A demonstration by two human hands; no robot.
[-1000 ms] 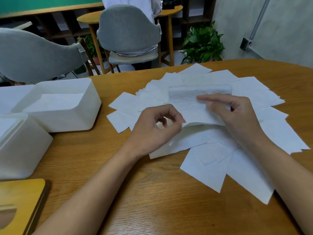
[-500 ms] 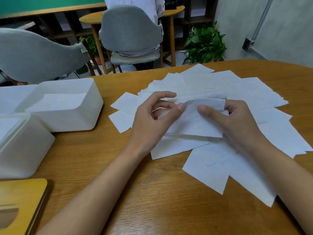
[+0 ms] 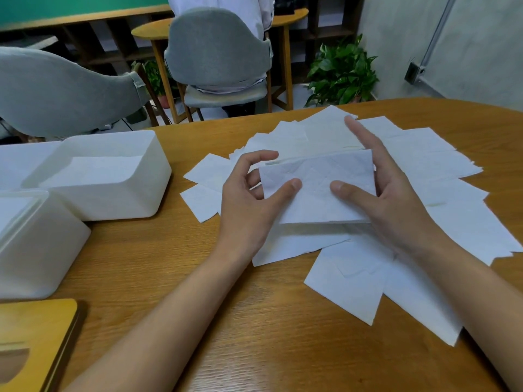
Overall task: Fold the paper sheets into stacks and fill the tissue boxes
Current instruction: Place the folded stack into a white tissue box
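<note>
Head view: left hand (image 3: pixel 249 199) and right hand (image 3: pixel 396 199) each pinched the folded sheet (image 3: pixel 317 176), thumbs on top, over the pile (image 3: pixel 424 154) on the table (image 3: pixel 254 321). Boxes (image 3: pixel 113 199) stood at the left, apart from the pile.

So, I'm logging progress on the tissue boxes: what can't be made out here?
Head view only:
- folded sheet: its layer count, because the left hand and right hand cover both ends.
- open box: how full it is, because its walls hide everything below the top sheet.
- near box: its contents, because it is cut off by the left edge.
- lid: cut off by the bottom-left corner.
- loose sheets: their count, because they overlap and run under the hands.
</note>
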